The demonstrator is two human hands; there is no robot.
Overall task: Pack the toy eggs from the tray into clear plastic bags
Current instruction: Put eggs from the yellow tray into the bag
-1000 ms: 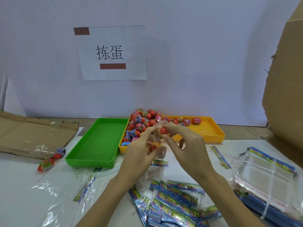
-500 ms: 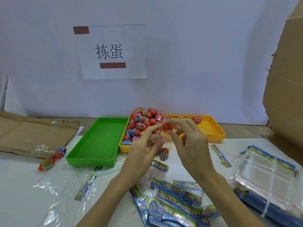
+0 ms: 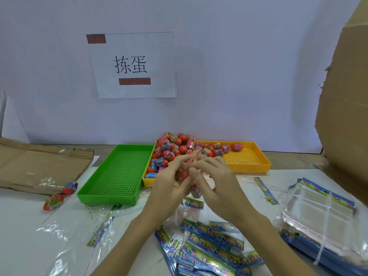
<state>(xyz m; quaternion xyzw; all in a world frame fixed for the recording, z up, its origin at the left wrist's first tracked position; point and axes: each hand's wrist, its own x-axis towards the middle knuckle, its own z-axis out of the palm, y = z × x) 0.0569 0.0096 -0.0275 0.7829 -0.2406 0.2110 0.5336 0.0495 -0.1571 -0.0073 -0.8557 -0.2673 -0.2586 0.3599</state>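
My left hand (image 3: 169, 188) grips a clear plastic bag (image 3: 194, 196) by its mouth, just in front of the yellow tray (image 3: 249, 169). A toy egg (image 3: 196, 191) lies low inside the bag. My right hand (image 3: 217, 182) meets the left at the bag's mouth, its thumb and fingers pinching a red toy egg (image 3: 182, 173) there. The picture is blurred at the fingertips. Several red toy eggs (image 3: 171, 150) with printed wraps are heaped in the left half of the yellow tray.
A green tray (image 3: 119, 176) stands left of the yellow one. Two loose eggs (image 3: 69, 187) lie at the left by flat cardboard (image 3: 39, 166). Bags with colourful headers (image 3: 211, 246) lie near me, a bundled bag stack (image 3: 318, 214) at right, below a cardboard box (image 3: 346, 116).
My right hand has brought the red egg down from above the bag's mouth into the opening. Both hands have drawn closer together. The egg inside the bag has sunk lower.
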